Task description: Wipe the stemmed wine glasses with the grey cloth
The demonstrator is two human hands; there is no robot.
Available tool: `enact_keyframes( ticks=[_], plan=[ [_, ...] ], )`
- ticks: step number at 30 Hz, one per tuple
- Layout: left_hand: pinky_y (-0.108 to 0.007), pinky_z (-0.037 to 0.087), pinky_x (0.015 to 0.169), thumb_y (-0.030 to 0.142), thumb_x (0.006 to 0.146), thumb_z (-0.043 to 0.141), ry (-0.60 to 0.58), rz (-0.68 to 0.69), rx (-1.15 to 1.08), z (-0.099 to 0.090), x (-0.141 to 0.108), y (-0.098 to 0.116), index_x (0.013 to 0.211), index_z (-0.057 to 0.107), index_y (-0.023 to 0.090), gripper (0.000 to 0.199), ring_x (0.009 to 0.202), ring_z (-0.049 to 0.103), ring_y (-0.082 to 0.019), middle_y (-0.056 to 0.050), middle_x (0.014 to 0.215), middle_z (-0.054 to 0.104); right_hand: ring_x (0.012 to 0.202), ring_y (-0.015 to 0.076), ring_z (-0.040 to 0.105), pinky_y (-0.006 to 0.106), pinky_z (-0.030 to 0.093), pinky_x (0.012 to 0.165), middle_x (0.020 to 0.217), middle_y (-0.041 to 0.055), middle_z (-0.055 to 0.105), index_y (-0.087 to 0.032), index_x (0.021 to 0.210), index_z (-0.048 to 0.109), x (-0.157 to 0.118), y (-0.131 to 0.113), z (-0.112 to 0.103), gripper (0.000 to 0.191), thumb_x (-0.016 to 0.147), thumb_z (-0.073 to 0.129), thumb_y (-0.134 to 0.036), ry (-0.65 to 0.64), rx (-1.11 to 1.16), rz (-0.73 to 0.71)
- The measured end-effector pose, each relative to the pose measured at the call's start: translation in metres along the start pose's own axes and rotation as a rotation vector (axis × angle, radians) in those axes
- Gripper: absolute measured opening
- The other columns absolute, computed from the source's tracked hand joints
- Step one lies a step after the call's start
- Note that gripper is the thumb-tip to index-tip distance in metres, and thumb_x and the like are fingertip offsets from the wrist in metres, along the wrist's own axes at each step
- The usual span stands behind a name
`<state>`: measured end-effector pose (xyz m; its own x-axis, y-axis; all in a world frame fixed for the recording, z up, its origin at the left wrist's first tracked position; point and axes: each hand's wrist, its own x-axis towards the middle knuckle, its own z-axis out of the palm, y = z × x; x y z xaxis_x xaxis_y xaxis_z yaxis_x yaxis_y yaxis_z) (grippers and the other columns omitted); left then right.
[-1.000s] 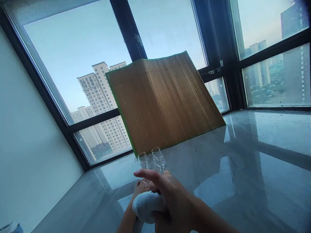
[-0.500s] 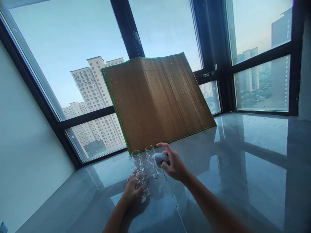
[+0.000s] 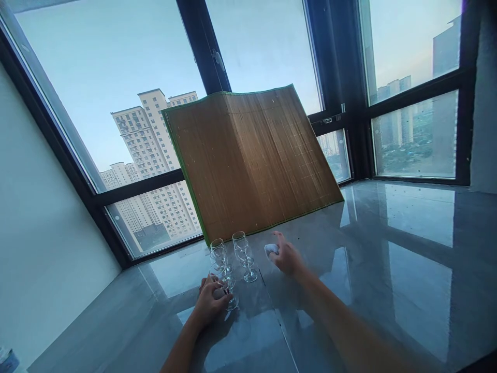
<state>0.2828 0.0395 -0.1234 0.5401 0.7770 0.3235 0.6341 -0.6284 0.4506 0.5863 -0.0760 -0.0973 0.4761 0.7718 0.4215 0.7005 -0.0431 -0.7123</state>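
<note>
Several clear stemmed glasses (image 3: 250, 273) stand upright in a close group on the glossy grey floor. My left hand (image 3: 212, 300) is closed around the lower part of the nearest glass (image 3: 232, 303). A grey rounded patch shows between its thumb and fingers, and I cannot make out what it is. To the right of the group, my right hand (image 3: 288, 258) is raised, apart from the glasses. It grips a small grey-white rounded thing (image 3: 271, 251), while its index finger points outward.
A brown woven mat (image 3: 256, 160) with green edging leans on the dark window frame (image 3: 351, 93) behind the glasses. A white wall (image 3: 42, 217) stands at the left. A blue-white object (image 3: 8, 360) shows at the lower left corner. The tiled floor (image 3: 349, 321) reflects the windows.
My right hand has moved right, away from the glasses, with the grey-white thing still in it. My left hand stays at the nearest glass, its fingers slightly shifted.
</note>
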Motion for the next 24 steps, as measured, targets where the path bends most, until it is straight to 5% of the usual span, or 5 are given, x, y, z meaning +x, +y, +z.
enact_keyframes(
  ticks=[8, 15, 24],
  plan=[
    [-0.036, 0.050, 0.086, 0.052, 0.067, 0.074, 0.011, 0.034, -0.161, -0.003, -0.002, 0.009, 0.070, 0.073, 0.019, 0.033, 0.088, 0.062, -0.026, -0.006, 0.081, 0.069, 0.074, 0.0200, 0.056, 0.030, 0.037, 0.069, 0.090, 0.0044, 0.060, -0.012, 0.147, 0.031, 0.002, -0.002, 0.000, 0.076, 0.076, 0.054, -0.019, 0.022, 0.085, -0.026],
    [-0.025, 0.042, 0.064, 0.041, 0.073, 0.072, -0.065, 0.077, -0.260, -0.003, -0.004, 0.017, 0.073, 0.072, 0.015, 0.026, 0.066, 0.053, -0.015, -0.003, 0.073, 0.063, 0.073, 0.0186, 0.054, 0.032, 0.041, 0.071, 0.091, 0.0019, 0.055, -0.013, 0.149, 0.022, 0.005, 0.004, 0.006, 0.084, 0.073, 0.055, -0.022, 0.082, 0.213, -0.036],
    [-0.029, 0.049, 0.071, 0.036, 0.078, 0.069, -0.055, 0.179, -0.301, 0.003, -0.018, 0.039, 0.076, 0.073, 0.018, 0.019, 0.070, 0.058, -0.017, -0.007, 0.084, 0.069, 0.073, 0.0196, 0.055, 0.032, 0.041, 0.071, 0.083, -0.0014, 0.054, -0.014, 0.152, 0.013, 0.006, 0.012, 0.013, 0.092, 0.070, 0.054, -0.021, 0.116, 0.267, -0.021]
  ],
)
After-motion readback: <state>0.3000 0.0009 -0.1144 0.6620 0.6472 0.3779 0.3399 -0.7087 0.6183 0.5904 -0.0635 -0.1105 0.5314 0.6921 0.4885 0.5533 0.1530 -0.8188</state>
